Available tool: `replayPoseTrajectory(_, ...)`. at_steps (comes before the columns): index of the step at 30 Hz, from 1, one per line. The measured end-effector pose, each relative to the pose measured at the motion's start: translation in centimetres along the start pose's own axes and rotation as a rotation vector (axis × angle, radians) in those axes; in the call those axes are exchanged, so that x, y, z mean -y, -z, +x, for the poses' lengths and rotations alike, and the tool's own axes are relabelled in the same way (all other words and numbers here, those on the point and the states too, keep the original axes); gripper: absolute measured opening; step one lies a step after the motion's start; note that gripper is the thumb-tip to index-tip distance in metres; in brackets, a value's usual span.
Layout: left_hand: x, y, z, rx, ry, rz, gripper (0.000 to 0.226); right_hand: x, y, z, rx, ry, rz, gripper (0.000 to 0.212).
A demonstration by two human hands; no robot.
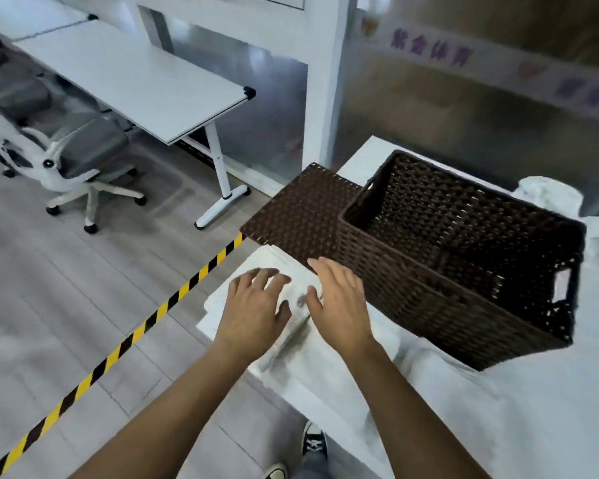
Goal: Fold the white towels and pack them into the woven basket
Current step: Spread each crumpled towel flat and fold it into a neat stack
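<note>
A folded white towel (253, 267) lies at the near left corner of the white table (540, 416). My left hand (253, 305) is over it with fingers spread and straight. My right hand (339, 299) is beside it, fingers straight, close to the left wall of the brown woven basket (429, 292). The basket stands open, and nothing shows inside it. Its flat woven lid (301, 209) lies to the left of the basket, partly over the table's edge. A crumpled white towel (547, 195) lies behind the basket at the right.
A floor strip of yellow and black tape (118, 347) runs diagonally left of the table. A white desk (135, 77) and a grey office chair (66, 146) stand at the far left. Glass partitions are behind the table. My shoes (312, 444) show below.
</note>
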State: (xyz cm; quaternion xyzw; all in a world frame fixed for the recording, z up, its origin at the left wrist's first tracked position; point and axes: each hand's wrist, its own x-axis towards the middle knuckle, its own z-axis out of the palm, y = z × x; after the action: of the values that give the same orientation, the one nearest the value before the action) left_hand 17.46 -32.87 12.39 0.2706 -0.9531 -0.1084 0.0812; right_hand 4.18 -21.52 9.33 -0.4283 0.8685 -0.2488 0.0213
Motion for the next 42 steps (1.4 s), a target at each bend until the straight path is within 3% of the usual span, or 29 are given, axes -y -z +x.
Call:
replayPoseTrajectory(7, -5.6, 3.6, -0.7, -0.131, -0.268, -0.119, 0.027, -1.6, 7.1, -6.4, -0.222, -0.170, -0.012, 0.048)
replayPoseTrajectory(17, -19.1, 4.3, -3.9, -0.049, -0.499, -0.227, 0.028, -7.4, 17.8, -18.8, -0.407, -0.396, -0.038, 0.052)
replayPoseTrajectory(33, -42.9, -2.3, -12.9, 0.074, -0.631, -0.304, 0.029, -24.3, 28.7, -39.6, -0.435, -0.584, -0.079, 0.052)
replayPoseTrajectory(42, -50.7, -7.5, -12.3, 0.163, -0.637, -0.264, 0.030, -33.7, 30.3, -42.3, -0.419, -0.637, -0.043, 0.052)
